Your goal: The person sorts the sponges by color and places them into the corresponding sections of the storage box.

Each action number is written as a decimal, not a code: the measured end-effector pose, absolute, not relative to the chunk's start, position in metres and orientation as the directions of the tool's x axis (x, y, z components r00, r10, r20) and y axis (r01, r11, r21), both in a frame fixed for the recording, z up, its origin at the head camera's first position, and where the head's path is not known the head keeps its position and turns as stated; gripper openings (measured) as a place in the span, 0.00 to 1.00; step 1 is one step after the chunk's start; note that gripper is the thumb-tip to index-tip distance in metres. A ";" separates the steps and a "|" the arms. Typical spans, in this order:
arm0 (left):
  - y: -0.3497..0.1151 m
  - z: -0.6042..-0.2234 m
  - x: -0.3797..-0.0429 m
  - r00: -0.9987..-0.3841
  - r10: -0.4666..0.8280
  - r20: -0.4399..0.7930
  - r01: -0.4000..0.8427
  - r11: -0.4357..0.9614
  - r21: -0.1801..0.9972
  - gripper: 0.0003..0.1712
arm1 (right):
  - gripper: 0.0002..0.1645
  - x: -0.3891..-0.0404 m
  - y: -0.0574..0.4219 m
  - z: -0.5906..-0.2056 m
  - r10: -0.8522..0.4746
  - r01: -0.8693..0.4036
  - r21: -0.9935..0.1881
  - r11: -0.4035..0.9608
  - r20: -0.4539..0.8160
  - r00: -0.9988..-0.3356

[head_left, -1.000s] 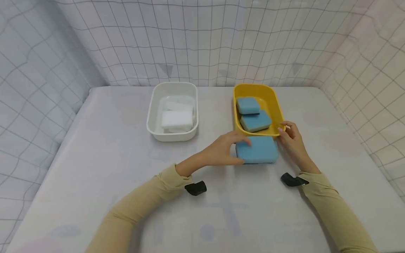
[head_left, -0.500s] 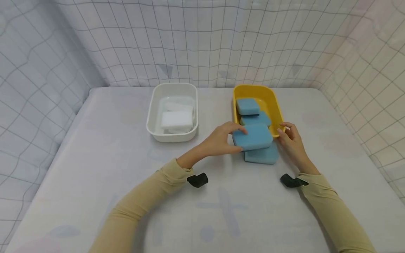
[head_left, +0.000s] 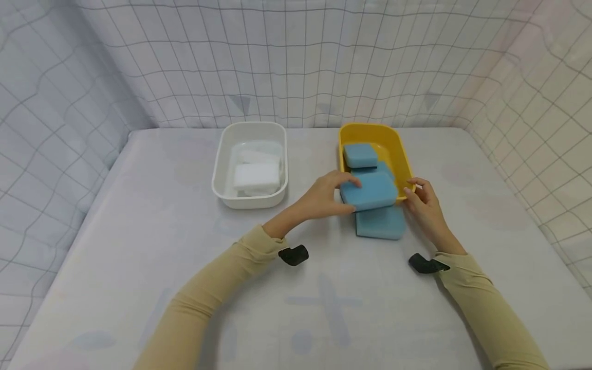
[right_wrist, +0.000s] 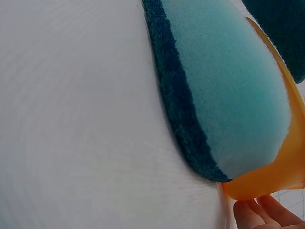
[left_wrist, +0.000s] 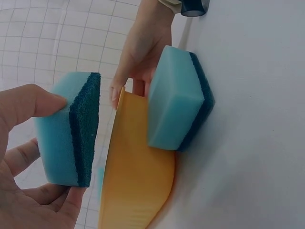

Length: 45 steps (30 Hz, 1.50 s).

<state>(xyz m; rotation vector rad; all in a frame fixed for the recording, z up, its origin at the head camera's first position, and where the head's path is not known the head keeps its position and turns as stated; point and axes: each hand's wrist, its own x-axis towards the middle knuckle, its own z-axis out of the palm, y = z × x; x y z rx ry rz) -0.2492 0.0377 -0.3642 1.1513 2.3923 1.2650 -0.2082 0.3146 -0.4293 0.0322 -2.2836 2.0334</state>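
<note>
My left hand (head_left: 326,198) pinches a blue sponge (left_wrist: 64,129) with a dark scouring side, thumb on one edge and fingers on another. In the head view the held sponge overlaps the near rim of the yellow tub (head_left: 407,164). Inside that tub are two more blue sponges, one leaning over the other (head_left: 361,155). A further blue sponge (head_left: 380,223) lies scouring side down on the table, right against the tub's near wall. My right hand (head_left: 426,208) grips the tub's near right rim between thumb and fingers.
To the left stands a white tub (head_left: 250,201) with white sponge-like blocks (head_left: 257,176) in it. A white cloth with faint prints covers the table (head_left: 277,308). Gridded curtains (head_left: 296,61) hang behind and on both sides.
My left hand has lifted the sponge off the one on the table and moved it away from me to over the yellow tub's near rim. The right hand keeps its place.
</note>
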 end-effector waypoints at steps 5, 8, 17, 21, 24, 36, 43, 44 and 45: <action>0.045 -0.362 -0.256 -0.688 0.704 0.173 0.544 0.343 0.766 0.23 | 0.16 -0.208 0.315 -0.429 0.039 -0.079 -0.991 0.110 0.084 -0.996; 0.049 -0.360 -0.259 -0.696 0.699 0.167 0.543 0.361 0.758 0.23 | 0.15 -0.207 0.315 -0.429 0.038 -0.075 -0.988 0.136 0.081 -0.996; 0.055 -0.357 -0.266 -0.726 0.678 0.119 0.499 0.399 0.769 0.24 | 0.15 -0.208 0.317 -0.432 0.038 -0.066 -0.982 0.178 0.074 -0.997; 0.057 -0.356 -0.269 -0.733 0.672 0.109 0.498 0.420 0.759 0.24 | 0.15 -0.209 0.318 -0.434 0.050 -0.048 -0.979 0.197 0.059 -0.997; 0.059 -0.356 -0.273 -0.734 0.669 0.112 0.506 0.430 0.748 0.24 | 0.16 -0.210 0.319 -0.435 0.053 -0.041 -0.977 0.209 0.053 -0.997; 0.068 -0.361 -0.284 -0.756 0.647 0.098 0.494 0.465 0.734 0.24 | 0.19 -0.210 0.318 -0.434 0.068 -0.025 -0.963 0.269 0.045 -0.997; 0.077 -0.364 -0.291 -0.754 0.649 0.099 0.517 0.494 0.699 0.24 | 0.20 -0.211 0.318 -0.435 0.075 -0.028 -0.963 0.267 0.050 -0.996; 0.078 -0.365 -0.292 -0.754 0.650 0.098 0.520 0.498 0.694 0.24 | 0.20 -0.211 0.318 -0.435 0.074 -0.025 -0.963 0.269 0.047 -0.996; 0.079 -0.365 -0.293 -0.753 0.651 0.099 0.523 0.500 0.690 0.24 | 0.20 -0.211 0.318 -0.436 0.074 -0.025 -0.963 0.269 0.047 -0.996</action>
